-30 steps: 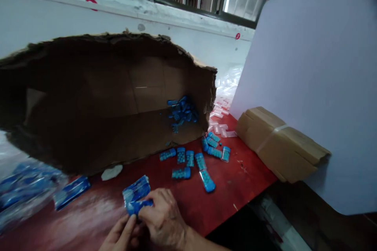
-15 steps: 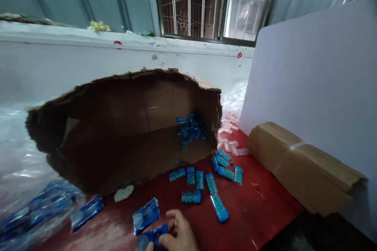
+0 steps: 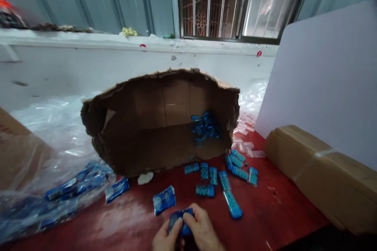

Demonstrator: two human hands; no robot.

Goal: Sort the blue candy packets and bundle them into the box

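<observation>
Low at the front of the red tabletop, a small blue packet (image 3: 179,216) is pinched between both hands. My left hand (image 3: 165,237) grips its left side, and my right hand (image 3: 202,227) has its right side, the two thumbs close together on top. Just beyond lies another blue packet (image 3: 164,200), flat on the table. To the right are several small clear tubes with blue caps, filled with blue beads; the nearest is a longer tube (image 3: 232,205). A single blue packet (image 3: 117,190) rests further left.
A torn-open cardboard box (image 3: 147,153) lies on its side, blue tubes (image 3: 206,125) piled inside. Blue packets fill a clear plastic bag (image 3: 73,188) at left. Folded cardboard (image 3: 318,172) and a white panel (image 3: 324,78) stand right. Empty clear tubes (image 3: 247,147) lie behind.
The view has swung left, so the scene sits further right. Both hands have come further into view, and both thumbs now press together on the blue packet.
</observation>
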